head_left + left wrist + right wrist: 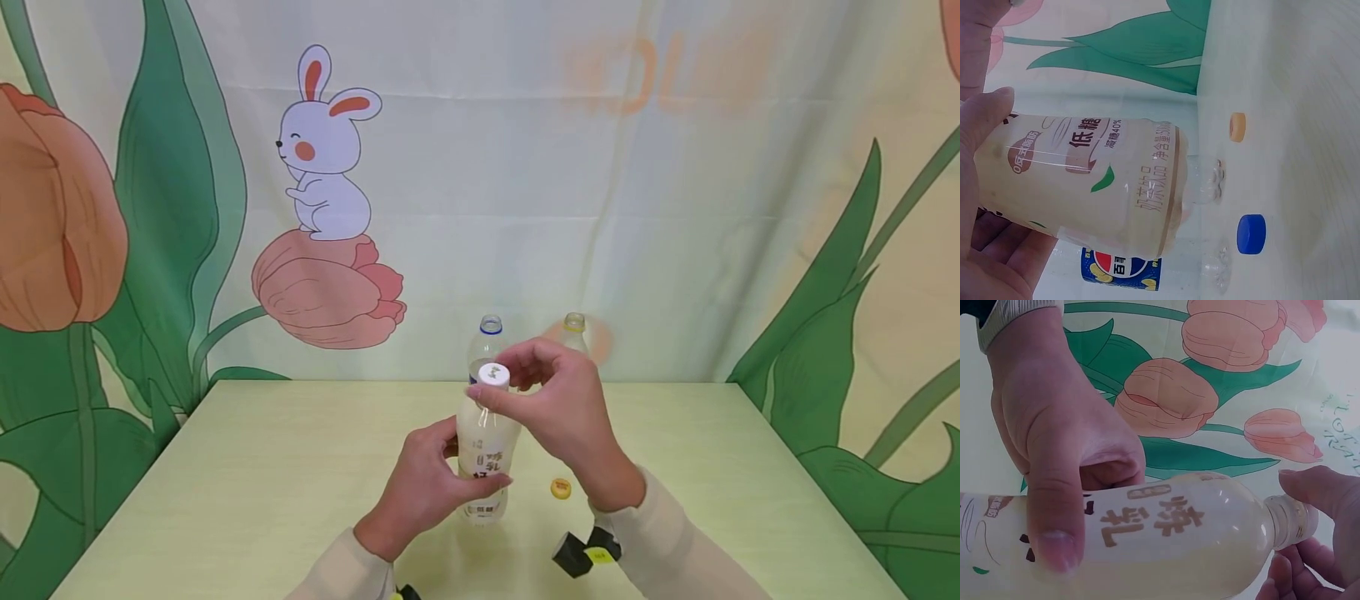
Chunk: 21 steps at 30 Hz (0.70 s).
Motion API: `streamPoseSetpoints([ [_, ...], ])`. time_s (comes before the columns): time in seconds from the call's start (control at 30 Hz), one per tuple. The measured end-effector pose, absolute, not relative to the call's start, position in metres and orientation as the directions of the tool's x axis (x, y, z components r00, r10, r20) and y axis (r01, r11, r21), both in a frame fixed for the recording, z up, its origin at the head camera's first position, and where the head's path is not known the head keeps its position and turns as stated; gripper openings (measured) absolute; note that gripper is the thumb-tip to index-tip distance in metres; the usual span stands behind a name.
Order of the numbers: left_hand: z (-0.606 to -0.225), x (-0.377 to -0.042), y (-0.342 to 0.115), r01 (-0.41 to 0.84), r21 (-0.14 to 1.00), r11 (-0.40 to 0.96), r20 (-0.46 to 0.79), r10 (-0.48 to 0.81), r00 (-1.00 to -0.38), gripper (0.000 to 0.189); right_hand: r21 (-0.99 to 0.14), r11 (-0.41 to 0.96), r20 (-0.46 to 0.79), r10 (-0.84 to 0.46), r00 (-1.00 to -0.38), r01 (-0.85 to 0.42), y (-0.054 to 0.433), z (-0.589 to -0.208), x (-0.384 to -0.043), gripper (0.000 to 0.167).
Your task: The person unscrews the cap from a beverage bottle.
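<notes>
A milk tea bottle (483, 446) with a white cap (494, 374) is held upright, just above the table. My left hand (427, 477) grips its body, the thumb across the printed label. At the top, my right hand (562, 404) pinches the cap between thumb and fingers. The right wrist view shows the cap (1294, 522) seated on the bottle neck, with right-hand fingers around it. Pale liquid fills much of the bottle. In the left wrist view the bottle's base (1169, 187) is apart from the tabletop.
Two uncapped clear bottles stand behind: one with a blue neck ring (491, 327), another with a yellow ring (575, 323). A yellow cap (561, 488) and a blue cap (1251, 234) lie on the pale table (262, 475). A printed curtain (480, 167) hangs behind the table's far edge.
</notes>
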<state>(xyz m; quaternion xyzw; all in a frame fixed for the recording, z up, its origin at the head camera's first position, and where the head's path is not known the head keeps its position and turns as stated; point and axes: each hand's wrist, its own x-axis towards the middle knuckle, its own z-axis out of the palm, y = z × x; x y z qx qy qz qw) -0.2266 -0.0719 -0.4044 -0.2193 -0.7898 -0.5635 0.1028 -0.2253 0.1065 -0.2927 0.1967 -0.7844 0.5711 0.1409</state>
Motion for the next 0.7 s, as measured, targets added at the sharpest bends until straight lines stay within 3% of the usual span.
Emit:
streamPoseSetpoints([
  [0.7, -0.413, -0.246, -0.096, 0.404, 0.865, 0.298, 0.361, 0.189, -0.913, 0.047, -0.855, 0.156, 0.458, -0.219, -0.862, -0.494, 0.100, -0.302, -0.240, 0.028],
])
